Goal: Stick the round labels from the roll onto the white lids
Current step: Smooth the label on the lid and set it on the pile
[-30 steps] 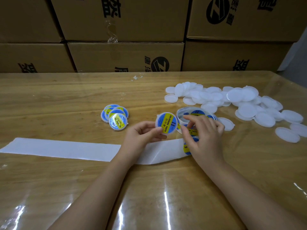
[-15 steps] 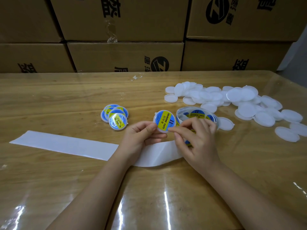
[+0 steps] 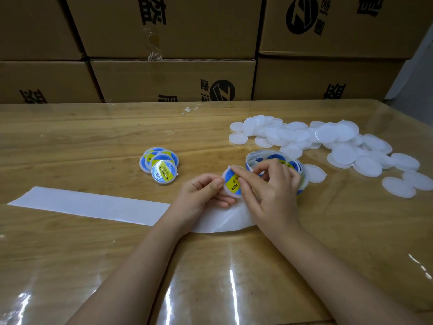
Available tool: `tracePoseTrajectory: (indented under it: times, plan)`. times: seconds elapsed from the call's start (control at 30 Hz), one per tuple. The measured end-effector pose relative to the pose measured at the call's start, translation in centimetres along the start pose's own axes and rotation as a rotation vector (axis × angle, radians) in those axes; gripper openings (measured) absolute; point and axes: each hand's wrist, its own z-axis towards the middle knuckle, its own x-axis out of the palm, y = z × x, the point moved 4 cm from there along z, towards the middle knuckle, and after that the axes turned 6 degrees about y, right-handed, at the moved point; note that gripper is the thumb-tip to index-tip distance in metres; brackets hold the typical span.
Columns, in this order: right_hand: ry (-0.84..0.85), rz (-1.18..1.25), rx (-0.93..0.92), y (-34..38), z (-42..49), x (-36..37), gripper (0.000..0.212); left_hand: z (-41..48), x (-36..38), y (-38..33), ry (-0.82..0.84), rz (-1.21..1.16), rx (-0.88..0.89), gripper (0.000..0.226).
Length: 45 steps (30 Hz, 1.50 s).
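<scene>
My left hand (image 3: pixel 202 194) grips a white lid (image 3: pixel 226 190) by its left edge, just above the table. A round blue and yellow label (image 3: pixel 233 184) lies on the lid's face. My right hand (image 3: pixel 271 195) meets it from the right, with the index fingertip on the lid's top rim and the thumb pressing on the label. The label roll (image 3: pixel 274 158) lies right behind my right hand, partly hidden by its fingers. A white backing strip (image 3: pixel 89 205) runs from the roll under both hands to the left.
Several labelled lids (image 3: pixel 160 164) lie stacked left of my hands. A heap of bare white lids (image 3: pixel 328 141) spreads over the right of the table, one single lid (image 3: pixel 315 173) close to the roll. Cardboard boxes (image 3: pixel 173 80) wall off the far edge.
My right hand has left the roll and moved left onto the labelled lid. My left hand has kept its hold and lowered the lid slightly.
</scene>
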Motion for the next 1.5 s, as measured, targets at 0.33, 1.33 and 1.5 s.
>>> tracePoseTrajectory:
  times: [0.33, 1.33, 1.5]
  plan:
    - [0.040, 0.050, -0.139, 0.7, -0.2, 0.3, 0.028, 0.1, -0.3, 0.1, -0.024, -0.003, 0.019, 0.022]
    - [-0.018, 0.023, -0.099, -0.9, 0.1, -0.2, 0.027, 0.0, -0.2, 0.4, 0.071, -0.061, -0.043, 0.023]
    - [-0.049, 0.025, -0.057, -1.4, 0.0, -0.3, 0.023, 0.0, -0.8, 0.0, -0.033, -0.030, -0.020, 0.022]
